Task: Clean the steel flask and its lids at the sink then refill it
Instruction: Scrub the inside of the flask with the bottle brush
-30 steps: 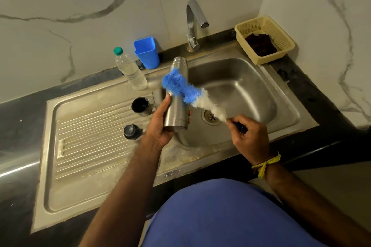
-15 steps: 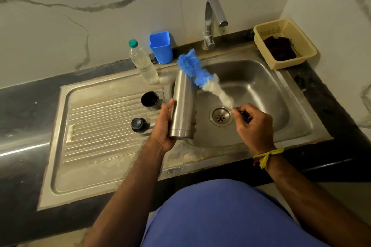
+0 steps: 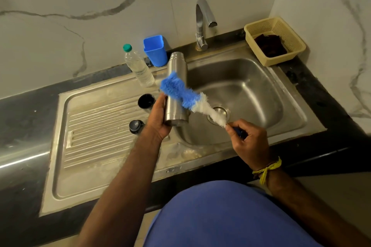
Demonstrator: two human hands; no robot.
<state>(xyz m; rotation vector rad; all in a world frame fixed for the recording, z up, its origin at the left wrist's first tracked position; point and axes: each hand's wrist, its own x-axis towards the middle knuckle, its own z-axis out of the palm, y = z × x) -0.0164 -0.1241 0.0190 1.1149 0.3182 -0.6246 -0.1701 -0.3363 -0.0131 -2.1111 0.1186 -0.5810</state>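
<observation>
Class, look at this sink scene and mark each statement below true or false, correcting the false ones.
1. The left hand holds the steel flask. True.
2. The bottle brush is inside the flask. False: it lies across the flask's outside, held by the right hand.
3. Water runs from the tap. False: no stream shows.
4. Two lids, the cup lid and the stopper, sit on the draining board. True.
5. The basket is blue. False: it is cream.

White marble-veined walls (image 3: 100, 6) meet in a corner above a dark stone counter (image 3: 24, 118), dimly lit.
</observation>
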